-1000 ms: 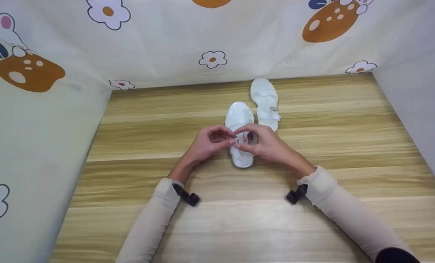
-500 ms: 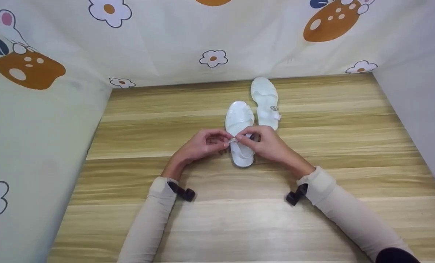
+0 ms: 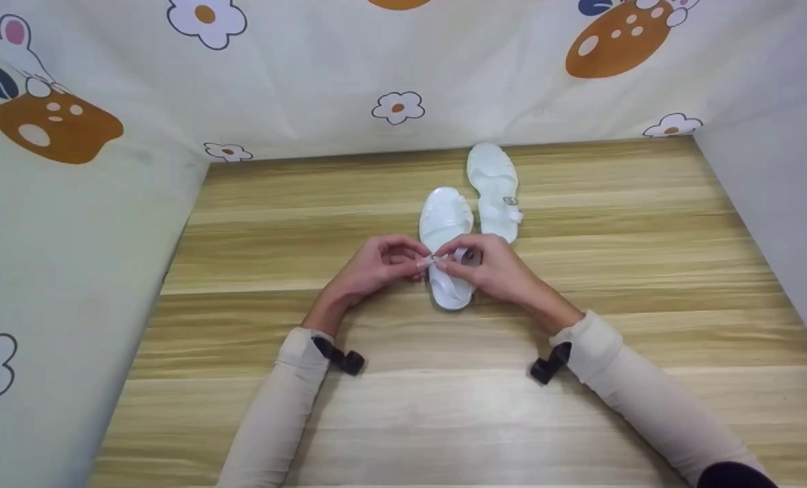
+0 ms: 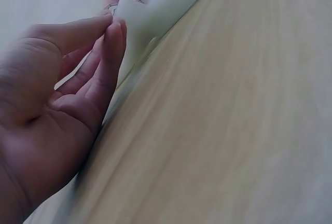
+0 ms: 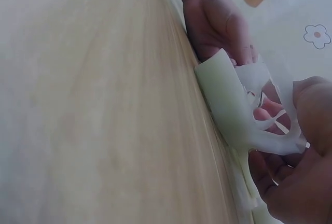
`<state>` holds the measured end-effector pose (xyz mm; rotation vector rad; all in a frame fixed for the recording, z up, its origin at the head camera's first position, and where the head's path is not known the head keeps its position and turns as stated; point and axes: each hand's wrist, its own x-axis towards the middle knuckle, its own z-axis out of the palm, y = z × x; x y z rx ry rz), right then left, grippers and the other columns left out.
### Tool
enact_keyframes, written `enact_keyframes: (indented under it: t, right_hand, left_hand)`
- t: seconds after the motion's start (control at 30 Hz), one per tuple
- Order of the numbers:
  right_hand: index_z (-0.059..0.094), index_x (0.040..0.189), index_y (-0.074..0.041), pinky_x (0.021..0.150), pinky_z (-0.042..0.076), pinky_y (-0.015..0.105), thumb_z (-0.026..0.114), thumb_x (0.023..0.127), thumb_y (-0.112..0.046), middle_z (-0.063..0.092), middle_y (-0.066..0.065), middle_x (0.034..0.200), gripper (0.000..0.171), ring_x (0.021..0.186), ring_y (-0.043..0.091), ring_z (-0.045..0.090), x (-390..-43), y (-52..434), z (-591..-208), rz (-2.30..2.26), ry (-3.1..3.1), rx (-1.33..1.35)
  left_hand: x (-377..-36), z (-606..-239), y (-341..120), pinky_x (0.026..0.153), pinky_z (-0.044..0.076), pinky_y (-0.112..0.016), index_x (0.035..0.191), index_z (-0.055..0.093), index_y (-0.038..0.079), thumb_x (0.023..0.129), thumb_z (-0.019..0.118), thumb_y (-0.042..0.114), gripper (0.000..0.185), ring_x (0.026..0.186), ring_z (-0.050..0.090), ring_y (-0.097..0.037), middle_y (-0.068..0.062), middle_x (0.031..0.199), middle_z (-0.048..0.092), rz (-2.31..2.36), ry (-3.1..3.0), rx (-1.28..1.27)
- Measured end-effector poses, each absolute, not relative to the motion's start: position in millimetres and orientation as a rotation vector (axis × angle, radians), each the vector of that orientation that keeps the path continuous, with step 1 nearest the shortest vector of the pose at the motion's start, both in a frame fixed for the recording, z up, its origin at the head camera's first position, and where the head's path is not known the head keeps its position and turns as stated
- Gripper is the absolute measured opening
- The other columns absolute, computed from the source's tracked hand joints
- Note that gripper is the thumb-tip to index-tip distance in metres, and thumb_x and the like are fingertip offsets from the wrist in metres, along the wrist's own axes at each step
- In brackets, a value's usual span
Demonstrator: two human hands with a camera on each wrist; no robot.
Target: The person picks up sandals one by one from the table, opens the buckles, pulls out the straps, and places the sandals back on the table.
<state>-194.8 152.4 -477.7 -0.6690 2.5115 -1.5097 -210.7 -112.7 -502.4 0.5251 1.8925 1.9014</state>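
A white sandal (image 3: 445, 211) lies on the wood-patterned surface, toe toward the back wall. My left hand (image 3: 380, 266) pinches the sandal's ankle strap between thumb and fingertips at its left side, by a small metal buckle (image 3: 437, 258). From the other side my right hand (image 3: 502, 271) pinches the strap close to the same buckle, so the fingertips of both hands nearly meet above the sole. In the right wrist view the heel part (image 5: 223, 99) stands beside the strap loop. The left wrist view shows the left thumb and fingers (image 4: 115, 42) pressed together, hiding what they grip.
A second white sandal (image 3: 490, 163) lies behind and to the right, its buckle and loose strap showing. A patterned cloth wall (image 3: 308, 108) rises at the back, with side walls left and right. Wood-patterned surface (image 3: 430, 407) extends in front.
My left hand drew back left from the buckle, then returned slightly right and now pinches the strap beside it. The right fingers shifted slightly at the strap. Both sandals stay in place.
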Motion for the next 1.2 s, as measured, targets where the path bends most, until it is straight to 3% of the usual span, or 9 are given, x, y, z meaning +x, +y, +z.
enact_keyframes:
  t: [0.3, 0.57, 0.77, 1.0, 1.2]
  right_hand:
    - [0.084, 0.11, -0.025, 0.082, 0.053, 0.026, 0.085, 0.096, -0.033, 0.078, -0.002, 0.103, 0.016, 0.099, 0.017, 0.066, -194.4, 149.4, -479.7, -1.56, 2.485, -0.625]
    - [0.084, 0.109, -0.022, 0.091, 0.054, 0.032, 0.085, 0.095, -0.024, 0.08, -0.001, 0.11, 0.014, 0.107, 0.017, 0.068, -193.3, 148.5, -479.6, -1.593, 2.45, -0.614]
    - [0.082, 0.112, -0.021, 0.097, 0.053, 0.036, 0.083, 0.098, -0.024, 0.079, -0.001, 0.114, 0.015, 0.11, 0.017, 0.068, -194.1, 150.0, -478.9, -1.577, 2.457, -0.656]
    - [0.083, 0.116, -0.022, 0.09, 0.055, 0.029, 0.081, 0.099, -0.028, 0.08, -0.004, 0.112, 0.018, 0.102, 0.016, 0.067, -197.2, 153.1, -479.0, -1.506, 2.471, -0.68]
    - [0.083, 0.111, -0.021, 0.091, 0.054, 0.031, 0.082, 0.097, -0.025, 0.081, -0.002, 0.113, 0.015, 0.106, 0.016, 0.068, -196.4, 152.7, -481.3, -1.547, 2.459, -0.667]
  left_hand:
    - [-209.1, -499.6, -108.3, 0.08, 0.068, -0.033, 0.111, 0.077, 0.0, 0.094, 0.085, 0.007, 0.02, 0.083, 0.079, -0.018, -0.012, 0.097, 0.082, 1.932, 1.915, 0.441]
    - [-208.0, -499.8, -105.4, 0.079, 0.068, -0.033, 0.11, 0.078, -0.001, 0.092, 0.085, 0.003, 0.02, 0.081, 0.079, -0.017, -0.01, 0.093, 0.082, 1.97, 1.916, 0.416]
    - [-208.9, -500.3, -106.6, 0.083, 0.068, -0.036, 0.11, 0.078, -0.002, 0.092, 0.086, 0.006, 0.021, 0.086, 0.081, -0.02, -0.013, 0.098, 0.082, 1.97, 1.894, 0.437]
    - [-209.5, -500.3, -113.7, 0.088, 0.065, -0.029, 0.116, 0.08, 0.001, 0.091, 0.088, 0.009, 0.027, 0.096, 0.08, -0.018, -0.01, 0.104, 0.083, 1.915, 1.894, 0.393]
    - [-209.1, -499.1, -110.3, 0.088, 0.067, -0.032, 0.115, 0.079, -0.002, 0.092, 0.086, 0.007, 0.026, 0.094, 0.081, -0.019, -0.013, 0.104, 0.083, 1.927, 1.871, 0.4]
